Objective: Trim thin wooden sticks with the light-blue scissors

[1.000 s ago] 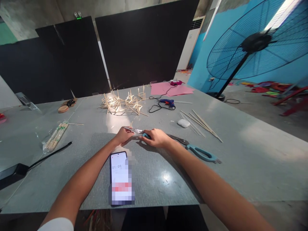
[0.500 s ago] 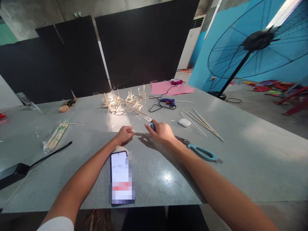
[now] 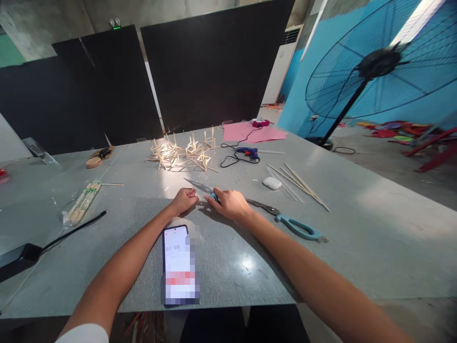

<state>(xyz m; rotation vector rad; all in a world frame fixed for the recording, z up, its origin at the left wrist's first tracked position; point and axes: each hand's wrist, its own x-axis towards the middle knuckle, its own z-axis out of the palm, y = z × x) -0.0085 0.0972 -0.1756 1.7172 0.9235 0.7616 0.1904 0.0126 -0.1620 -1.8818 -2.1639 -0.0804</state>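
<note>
My right hand [image 3: 231, 204] is closed round the blue handle of a knife [image 3: 200, 186], whose pointed metal blade reaches left over the table. Just left of it, my left hand [image 3: 183, 202] is pinched on a thin wooden stick [image 3: 193, 191]; only its short end shows above the fingers. The blade lies beyond the left fingertips; contact with the stick cannot be made out. A phone [image 3: 178, 262] with a lit timer screen lies below the left hand. Blue-handled scissors [image 3: 300, 227] rest beside my right forearm.
Behind the hands stand glued stick frames [image 3: 178, 152]. A blue glue gun [image 3: 248, 152] with a black cord, pink paper [image 3: 235, 132], a white case [image 3: 272, 183] and loose sticks [image 3: 303, 183] lie to the right. Bagged sticks [image 3: 84, 202] and a black device [image 3: 21, 259] sit left.
My right hand has moved slightly left and toward me, and the knife has turned so its blade now points left. The left hand stays nearly in place; less of its stick shows.
</note>
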